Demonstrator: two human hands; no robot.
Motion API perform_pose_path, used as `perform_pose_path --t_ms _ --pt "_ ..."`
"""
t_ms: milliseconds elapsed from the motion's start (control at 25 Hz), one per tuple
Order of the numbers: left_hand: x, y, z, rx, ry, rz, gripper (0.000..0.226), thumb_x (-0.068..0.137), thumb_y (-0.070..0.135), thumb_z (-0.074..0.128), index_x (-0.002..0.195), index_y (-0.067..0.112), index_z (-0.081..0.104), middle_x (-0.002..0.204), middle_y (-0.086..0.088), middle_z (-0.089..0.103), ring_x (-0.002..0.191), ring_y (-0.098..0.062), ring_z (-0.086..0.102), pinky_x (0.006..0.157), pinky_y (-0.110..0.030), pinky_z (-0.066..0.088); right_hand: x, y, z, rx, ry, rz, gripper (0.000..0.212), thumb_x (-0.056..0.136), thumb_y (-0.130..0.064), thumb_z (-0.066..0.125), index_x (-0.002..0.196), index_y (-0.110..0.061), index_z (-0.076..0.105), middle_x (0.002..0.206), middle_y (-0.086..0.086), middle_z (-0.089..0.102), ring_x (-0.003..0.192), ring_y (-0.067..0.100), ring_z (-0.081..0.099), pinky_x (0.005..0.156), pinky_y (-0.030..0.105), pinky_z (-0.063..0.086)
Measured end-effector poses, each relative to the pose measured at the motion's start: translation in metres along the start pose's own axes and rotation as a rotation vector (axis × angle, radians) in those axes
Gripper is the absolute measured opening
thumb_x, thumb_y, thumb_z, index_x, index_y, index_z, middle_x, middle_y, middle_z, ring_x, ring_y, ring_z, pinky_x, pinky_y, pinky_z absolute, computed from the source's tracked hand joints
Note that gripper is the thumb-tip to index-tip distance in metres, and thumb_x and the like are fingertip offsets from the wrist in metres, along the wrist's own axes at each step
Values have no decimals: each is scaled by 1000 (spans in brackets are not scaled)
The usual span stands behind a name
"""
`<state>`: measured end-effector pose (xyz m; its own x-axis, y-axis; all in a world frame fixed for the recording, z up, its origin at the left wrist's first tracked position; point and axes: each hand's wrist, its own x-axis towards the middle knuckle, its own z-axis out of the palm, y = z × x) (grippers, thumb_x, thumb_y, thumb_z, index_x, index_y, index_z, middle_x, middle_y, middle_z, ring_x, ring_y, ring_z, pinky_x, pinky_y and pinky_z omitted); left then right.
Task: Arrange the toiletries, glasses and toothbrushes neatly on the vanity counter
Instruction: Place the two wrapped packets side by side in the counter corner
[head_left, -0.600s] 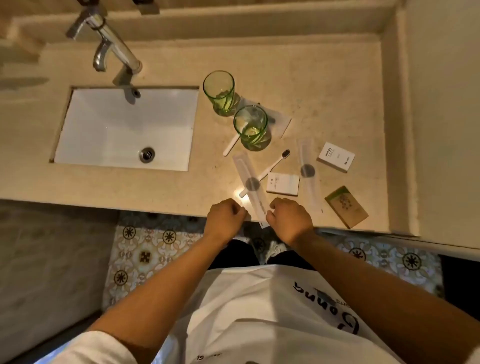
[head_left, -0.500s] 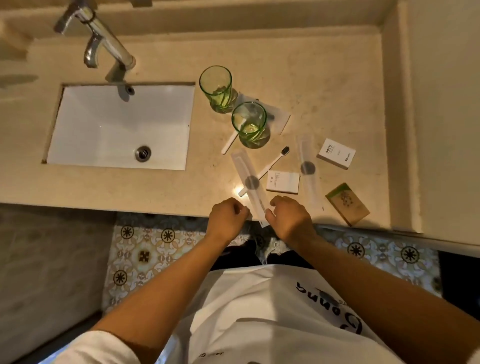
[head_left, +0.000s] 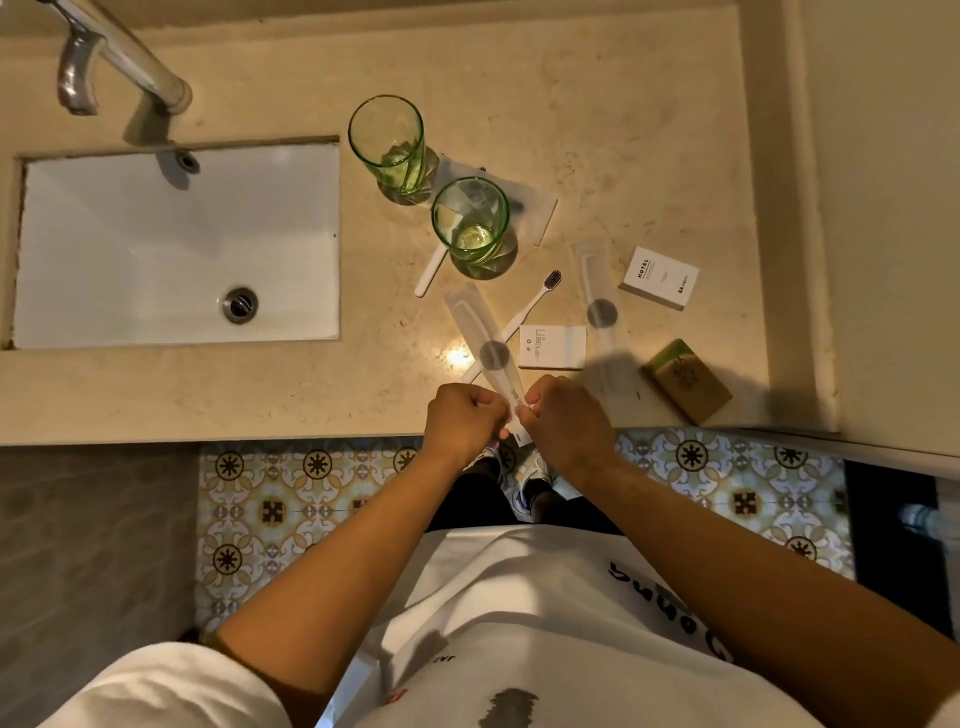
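My left hand and my right hand both pinch the near end of a clear-wrapped comb at the counter's front edge. Under that comb lies a white toothbrush with dark bristles. Two green glasses stand behind, the nearer one over a white handle and a white packet. To the right lie a second wrapped comb, a white card box, a white hotel box and a brown-green soap box.
A white sink with a chrome faucet fills the counter's left. A wall bounds the beige counter on the right. Patterned floor tiles lie below the counter edge.
Both hands have closed in on the near end of the wrapped comb, and their fingertips now meet on it. The view has shifted slightly closer.
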<state>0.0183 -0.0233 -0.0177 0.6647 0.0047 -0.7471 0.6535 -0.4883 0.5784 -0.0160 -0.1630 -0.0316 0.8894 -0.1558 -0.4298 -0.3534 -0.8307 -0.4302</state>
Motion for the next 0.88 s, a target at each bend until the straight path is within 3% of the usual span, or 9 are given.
perform_pose_path --t_ms 120,280,400,520,640,760,880 --pt "1 2 -1 -11 -17 -11 14 83 2 65 75 0 76 69 -18 75 59 -24 71 64 -40 65 2 -1 2 -12 -22 -15 19 94 -28 61 91 -11 69 90 7 70 78 23 64 66 30 51" --pt "1 2 -3 3 -30 -12 16 83 2 66 73 5 78 68 -15 75 55 -17 68 50 -22 52 1 -2 4 -1 -39 -24 16 96 -15 54 89 -6 65 86 10 69 74 24 63 60 29 47" --pt "0 0 -5 -31 -20 -34 14 83 8 66 75 2 76 64 -12 72 56 -19 67 54 -25 54 0 -1 0 119 -51 -93 14 95 -11 52 90 -5 64 92 12 66 81 27 62 70 40 54" --pt "-4 4 -8 -205 3 -73 27 88 21 64 83 -5 74 71 -15 74 64 -24 73 62 -36 64 -3 -4 -6 204 -22 -253 6 91 -10 61 86 -7 64 91 10 65 69 20 56 59 29 46" --pt "-11 9 -18 -356 -17 -49 37 93 34 65 87 -1 75 81 -17 78 72 -24 77 65 -33 64 -7 -15 -12 228 58 -499 4 85 -5 70 85 -2 67 88 13 64 62 16 53 54 27 46" --pt "-17 11 -34 -364 56 11 34 96 27 65 86 -4 72 83 -22 76 77 -33 77 68 -38 65 -4 -25 -19 222 108 -663 11 88 -12 70 88 -1 69 92 12 63 68 19 57 63 25 51" --pt "-19 16 -51 -338 122 65 27 93 15 65 87 -11 67 82 -28 71 72 -32 73 71 -41 66 0 -39 -32 183 34 -686 10 92 -23 67 94 -13 67 101 2 58 78 16 58 70 26 50"
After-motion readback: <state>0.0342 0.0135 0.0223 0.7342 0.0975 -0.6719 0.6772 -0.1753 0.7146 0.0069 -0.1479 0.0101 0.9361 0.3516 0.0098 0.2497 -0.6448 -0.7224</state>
